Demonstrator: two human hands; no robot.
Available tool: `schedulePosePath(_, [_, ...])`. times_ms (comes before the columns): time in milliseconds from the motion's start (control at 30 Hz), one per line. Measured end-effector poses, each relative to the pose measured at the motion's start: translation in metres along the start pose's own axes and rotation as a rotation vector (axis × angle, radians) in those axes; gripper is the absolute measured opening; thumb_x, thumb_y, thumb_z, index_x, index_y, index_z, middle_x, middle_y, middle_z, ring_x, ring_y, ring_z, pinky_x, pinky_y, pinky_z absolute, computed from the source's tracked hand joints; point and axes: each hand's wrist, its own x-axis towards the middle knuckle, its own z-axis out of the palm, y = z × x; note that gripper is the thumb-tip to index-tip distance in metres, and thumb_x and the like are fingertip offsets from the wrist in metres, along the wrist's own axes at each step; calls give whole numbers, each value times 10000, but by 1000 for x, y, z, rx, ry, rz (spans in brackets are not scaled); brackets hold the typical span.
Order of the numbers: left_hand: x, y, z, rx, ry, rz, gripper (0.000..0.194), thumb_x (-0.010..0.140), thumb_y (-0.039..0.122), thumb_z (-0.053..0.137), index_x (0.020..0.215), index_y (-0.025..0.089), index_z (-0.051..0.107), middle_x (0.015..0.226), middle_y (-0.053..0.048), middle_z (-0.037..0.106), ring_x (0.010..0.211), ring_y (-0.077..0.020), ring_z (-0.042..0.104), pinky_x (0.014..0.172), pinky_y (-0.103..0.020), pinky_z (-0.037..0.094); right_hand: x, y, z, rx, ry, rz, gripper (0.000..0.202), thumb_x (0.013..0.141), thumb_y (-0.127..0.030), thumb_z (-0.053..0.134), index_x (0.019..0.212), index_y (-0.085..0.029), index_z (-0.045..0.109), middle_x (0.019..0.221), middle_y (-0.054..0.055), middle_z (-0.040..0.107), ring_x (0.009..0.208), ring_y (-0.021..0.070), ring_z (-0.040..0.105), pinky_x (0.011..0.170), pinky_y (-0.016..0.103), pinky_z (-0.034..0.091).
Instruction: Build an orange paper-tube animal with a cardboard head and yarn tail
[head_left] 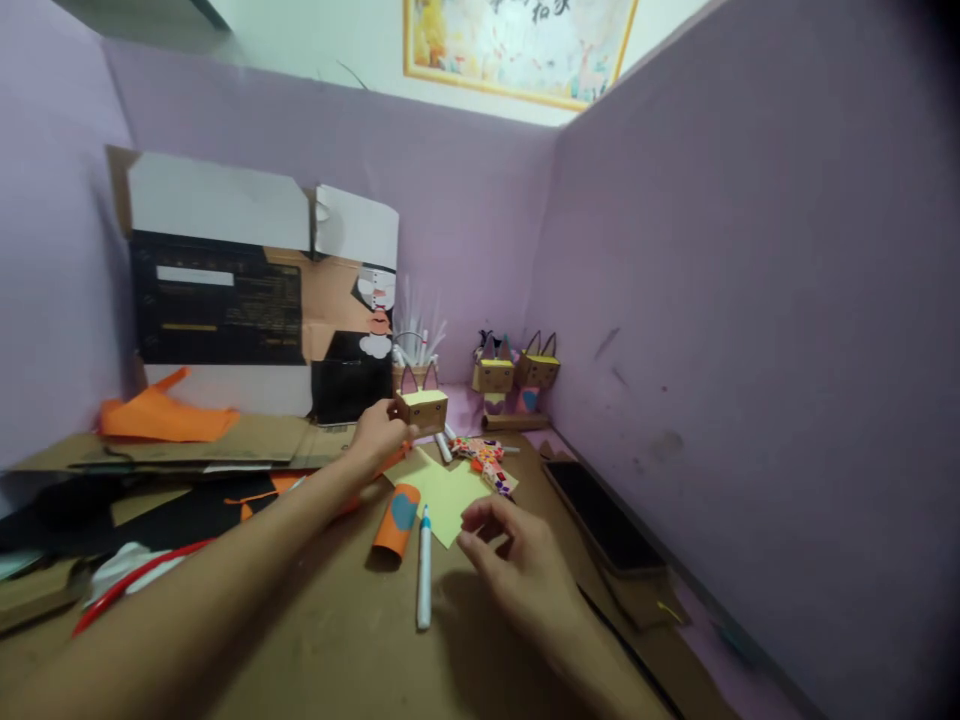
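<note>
My left hand (380, 437) reaches forward with its fingers closed on the side of a small cardboard cat head (427, 413), which has upright ears and a drawn face. Over the near right side of the cardboard work surface (330, 640), my right hand (517, 560) is half curled, thumb and fingertips apart, nothing between them. Between the hands lie an orange paper tube (393, 524) with a blue heart and a white marker (424, 580) with a blue tip. Beyond them, pale yellow paper (442, 500) lies flat, partly under a patterned sticker sheet (487, 458).
Two finished-looking cardboard cat figures (493, 376) stand in the back corner behind a cardboard roll (514, 422). A dark phone (604, 515) lies along the right wall. Orange paper (169, 415), red-handled scissors (139, 585) and black scraps are at left.
</note>
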Motion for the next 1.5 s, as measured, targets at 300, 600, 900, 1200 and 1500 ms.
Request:
schedulePosePath(300, [25, 11, 39, 11, -71, -78, 231, 526, 47, 644, 743, 120, 619, 753, -82, 640, 612, -174, 588, 525, -271, 457, -12, 18, 0, -17, -87, 152, 97, 772, -273, 533, 762, -215, 610, 666, 8, 655, 575, 152, 594, 526, 240, 396])
schedulePosePath(600, [-46, 23, -22, -128, 58, -130, 479, 537, 218, 749, 976, 148, 571, 946, -72, 659, 825, -207, 625, 565, -225, 479, 54, -21, 39, -439, -195, 147, 385, 730, -503, 563, 912, -170, 625, 837, 159, 679, 757, 322, 624, 614, 378, 401])
schedulePosePath(900, [-88, 19, -70, -298, -88, -176, 538, 625, 304, 721, 1117, 153, 565, 1134, -116, 623, 1065, -295, 563, 814, -337, 489, 74, -10, 33, 410, -130, 79, 343, 797, -431, 517, 1047, -208, 592, 1048, 88, 641, 965, 236, 581, 811, 376, 439])
schedulePosePath(1200, [-72, 37, -42, 171, -369, 29, 593, 641, 421, 654, 1189, 216, 552, 973, -92, 628, 802, -254, 576, 615, -294, 430, 69, -8, 12, 724, -52, 81, 436, 621, -306, 736, 1022, -196, 603, 983, 71, 680, 904, 254, 629, 807, 387, 473])
schedulePosePath(1500, [-87, -1, -21, 807, -283, -34, 566, 603, 280, 614, 1160, 200, 551, 1074, -196, 620, 1021, -436, 530, 765, -483, 370, 82, 3, 13, 875, 166, 196, 385, 630, -261, 701, 1002, -193, 629, 949, 54, 703, 856, 240, 644, 767, 355, 490])
